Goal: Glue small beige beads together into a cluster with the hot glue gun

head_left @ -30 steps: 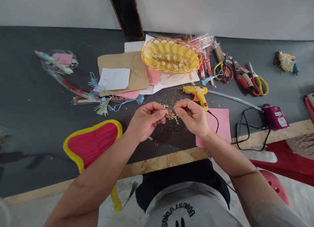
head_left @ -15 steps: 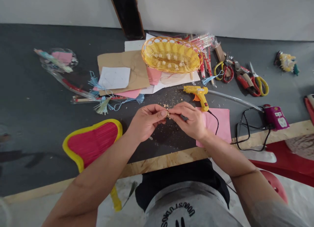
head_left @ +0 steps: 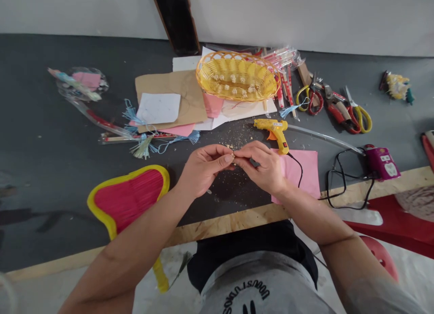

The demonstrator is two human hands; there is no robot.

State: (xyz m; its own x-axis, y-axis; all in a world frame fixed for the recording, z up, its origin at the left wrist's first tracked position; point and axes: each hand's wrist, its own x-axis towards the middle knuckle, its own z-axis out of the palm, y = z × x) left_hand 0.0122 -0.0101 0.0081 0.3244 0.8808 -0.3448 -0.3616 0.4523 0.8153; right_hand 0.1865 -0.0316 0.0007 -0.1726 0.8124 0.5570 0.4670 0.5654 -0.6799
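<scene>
My left hand (head_left: 207, 167) and my right hand (head_left: 261, 164) meet over the dark table, fingertips pinched together. Between them is a small cluster of pale beige bits (head_left: 233, 155), mostly covered by my fingers, so its exact kind is unclear. Pale crumbs (head_left: 241, 135) lie scattered on the table around and beyond my fingers. A yellow glue gun (head_left: 278, 132) lies just past my right hand, with a clear glue stick behind it. Under my right wrist is a sheet of pink paper (head_left: 305, 169). Several similar pale clusters sit in a yellow woven basket (head_left: 237, 66) farther back.
Left of my left arm lies a pink fan-like piece with yellow edging (head_left: 132, 194). Blue tassels (head_left: 145, 142) and brown paper (head_left: 169, 83) are behind. Scissors (head_left: 361, 112) and pliers (head_left: 334, 103) lie back right. A purple power adapter (head_left: 384, 162) with black cable sits at the right edge.
My left thumb and fingers have shifted slightly to the right against the small pale cluster. My right hand stays nearly still.
</scene>
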